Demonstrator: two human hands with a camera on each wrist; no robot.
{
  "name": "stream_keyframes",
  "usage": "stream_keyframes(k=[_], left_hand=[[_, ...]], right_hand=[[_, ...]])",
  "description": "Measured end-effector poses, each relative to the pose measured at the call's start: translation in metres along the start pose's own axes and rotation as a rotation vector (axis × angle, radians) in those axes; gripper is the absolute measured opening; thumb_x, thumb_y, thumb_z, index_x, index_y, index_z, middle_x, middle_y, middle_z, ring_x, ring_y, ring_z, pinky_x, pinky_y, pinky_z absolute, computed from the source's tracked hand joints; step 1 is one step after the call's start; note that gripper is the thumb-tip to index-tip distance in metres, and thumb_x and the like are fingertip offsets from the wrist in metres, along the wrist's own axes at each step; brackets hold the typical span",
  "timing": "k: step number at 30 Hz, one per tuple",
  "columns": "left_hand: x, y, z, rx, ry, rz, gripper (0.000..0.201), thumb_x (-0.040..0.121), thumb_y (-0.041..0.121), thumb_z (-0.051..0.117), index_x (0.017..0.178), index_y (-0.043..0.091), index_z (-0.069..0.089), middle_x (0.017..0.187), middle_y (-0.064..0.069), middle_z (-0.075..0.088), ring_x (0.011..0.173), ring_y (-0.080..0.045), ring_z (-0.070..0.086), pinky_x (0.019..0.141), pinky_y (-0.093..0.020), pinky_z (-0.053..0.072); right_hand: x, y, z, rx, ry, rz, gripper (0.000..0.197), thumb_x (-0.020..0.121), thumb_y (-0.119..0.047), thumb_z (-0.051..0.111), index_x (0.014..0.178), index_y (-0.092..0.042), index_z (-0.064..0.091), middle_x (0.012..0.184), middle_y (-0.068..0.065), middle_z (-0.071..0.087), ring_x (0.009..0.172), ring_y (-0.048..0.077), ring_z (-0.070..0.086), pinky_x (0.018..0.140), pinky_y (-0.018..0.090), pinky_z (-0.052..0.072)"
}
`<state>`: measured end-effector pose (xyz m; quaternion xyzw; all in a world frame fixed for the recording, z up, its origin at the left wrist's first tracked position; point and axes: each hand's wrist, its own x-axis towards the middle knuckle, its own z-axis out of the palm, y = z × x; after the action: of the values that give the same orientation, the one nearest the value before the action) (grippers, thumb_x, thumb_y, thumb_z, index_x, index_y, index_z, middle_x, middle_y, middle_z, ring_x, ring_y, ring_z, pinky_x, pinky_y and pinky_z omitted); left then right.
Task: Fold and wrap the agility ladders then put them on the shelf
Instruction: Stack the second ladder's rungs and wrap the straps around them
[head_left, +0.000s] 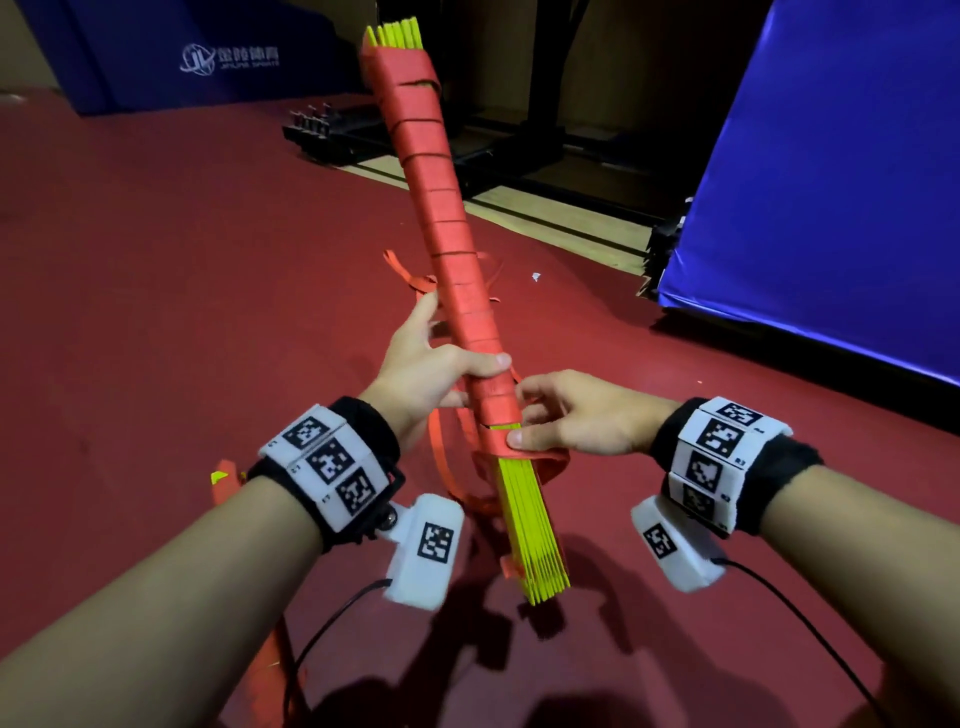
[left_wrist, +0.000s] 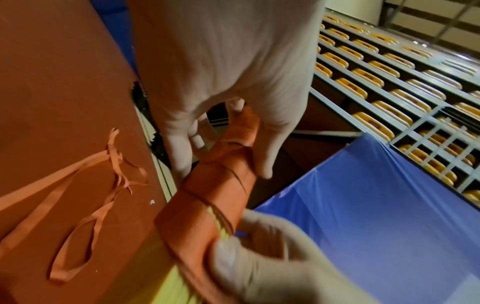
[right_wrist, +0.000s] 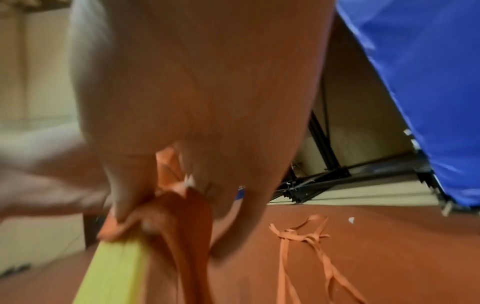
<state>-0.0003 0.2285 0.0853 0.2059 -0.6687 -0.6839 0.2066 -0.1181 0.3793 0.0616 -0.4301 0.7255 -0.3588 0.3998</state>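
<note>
Agility ladder bundle (head_left: 457, 260): yellow rungs stacked flat, bound along most of their length by spiralled red strap; held tilted above the red floor (head_left: 156, 260), top end leaning away, bare yellow rung ends showing at both ends.

Left hand (head_left: 441, 364): fingers curled round the wrapped bundle at its lower part, thumb across the front.

Right hand (head_left: 576, 415): thumb and fingers pinching the last turn of red strap (head_left: 498, 431) against the bundle, just below the left hand.

Loose strap (left_wrist: 85, 195): slack red loops lying on the floor under and beside the bundle.

Blue mat (head_left: 810, 182): stands near the floor's right edge.

Second blue mat (head_left: 208, 52): far left, printed with a white logo.

Black frame (head_left: 363, 135): low on the floor behind the bundle.

Shelving (left_wrist: 389, 72): grey racks with rows of yellow items, seen from the left wrist.
</note>
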Motion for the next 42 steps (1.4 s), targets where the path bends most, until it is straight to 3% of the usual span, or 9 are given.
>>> stream_keyframes(k=[3,7,9,12,17,22,29,37,42], left_hand=[[-0.004,-0.007,0.01,0.117,0.064,0.198,0.116,0.072,0.001,0.087,0.16,0.04,0.022,0.109,-0.002,0.062,0.088,-0.012,0.065,0.081,-0.036,0.062],[-0.007,-0.009,0.01,0.12,0.075,0.224,0.134,0.075,-0.003,0.083,0.158,0.054,-0.006,0.113,0.003,0.067,0.094,-0.021,0.072,0.09,-0.043,0.061],[-0.007,-0.005,0.009,0.113,0.046,0.211,0.133,0.077,-0.008,0.079,0.158,0.056,-0.005,0.116,-0.008,0.068,0.094,-0.022,0.071,0.088,-0.047,0.062],[-0.01,0.001,0.008,0.115,0.041,0.168,0.127,0.079,-0.017,0.071,0.161,0.049,0.0,0.116,-0.017,0.068,0.083,-0.011,0.065,0.078,-0.034,0.062],[-0.009,0.004,0.005,0.163,0.044,0.149,0.126,0.079,-0.018,0.068,0.161,0.05,0.002,0.104,-0.01,0.066,0.074,-0.005,0.064,0.075,-0.032,0.061],[-0.012,0.014,0.0,0.166,0.034,0.145,0.125,0.079,-0.017,0.068,0.161,0.052,0.004,0.1,-0.007,0.066,0.077,-0.009,0.065,0.075,-0.032,0.063],[-0.016,0.023,-0.007,0.123,0.043,0.09,0.123,0.08,-0.016,0.069,0.159,0.056,0.008,0.095,-0.006,0.066,0.08,-0.015,0.068,0.073,-0.04,0.064],[-0.016,0.032,-0.014,-0.007,0.111,0.049,0.12,0.084,-0.017,0.066,0.159,0.057,0.006,0.108,-0.005,0.072,0.08,-0.009,0.074,0.062,-0.034,0.062],[-0.012,0.026,-0.016,-0.065,0.124,0.012,0.12,0.081,-0.014,0.066,0.158,0.058,0.009,0.115,-0.001,0.073,0.093,-0.017,0.076,0.073,-0.045,0.064]], right_hand=[[-0.003,-0.001,-0.003,-0.081,0.108,-0.022,0.036,0.082,-0.025,0.085,0.098,-0.008,0.057,0.075,0.006,0.064,0.068,0.02,0.054,0.065,0.034,0.045],[-0.008,-0.005,-0.003,-0.231,0.163,-0.041,0.047,0.074,-0.037,0.09,0.093,-0.01,0.057,0.07,-0.002,0.069,0.062,0.01,0.056,0.066,0.03,0.048],[-0.01,-0.005,-0.006,-0.186,0.124,-0.043,0.041,0.076,-0.029,0.09,0.093,-0.009,0.058,0.072,0.001,0.069,0.065,0.01,0.056,0.067,0.028,0.047],[-0.013,-0.005,-0.013,-0.173,0.01,0.006,0.025,0.082,-0.009,0.084,0.102,-0.008,0.07,0.081,0.007,0.072,0.07,0.008,0.061,0.072,0.021,0.051],[-0.014,-0.01,-0.015,-0.333,-0.003,0.006,0.002,0.086,-0.022,0.082,0.084,-0.021,0.082,0.075,0.006,0.075,0.066,0.005,0.06,0.071,0.024,0.05],[-0.009,-0.012,-0.013,-0.257,0.047,-0.051,0.011,0.088,-0.017,0.079,0.079,-0.021,0.076,0.074,0.003,0.069,0.069,0.013,0.056,0.071,0.03,0.046],[-0.011,-0.02,-0.012,-0.228,-0.005,-0.065,0.01,0.086,-0.01,0.08,0.085,-0.018,0.075,0.078,0.0,0.068,0.07,0.002,0.059,0.071,0.016,0.047],[-0.013,-0.028,-0.01,-0.098,0.008,-0.008,0.004,0.091,-0.007,0.072,0.087,-0.008,0.071,0.08,0.01,0.064,0.077,0.022,0.059,0.076,0.031,0.046],[-0.009,-0.033,-0.001,0.008,0.062,-0.007,0.003,0.067,-0.016,0.064,0.07,-0.017,0.066,0.069,0.003,0.058,0.071,0.022,0.052,0.072,0.032,0.044]])
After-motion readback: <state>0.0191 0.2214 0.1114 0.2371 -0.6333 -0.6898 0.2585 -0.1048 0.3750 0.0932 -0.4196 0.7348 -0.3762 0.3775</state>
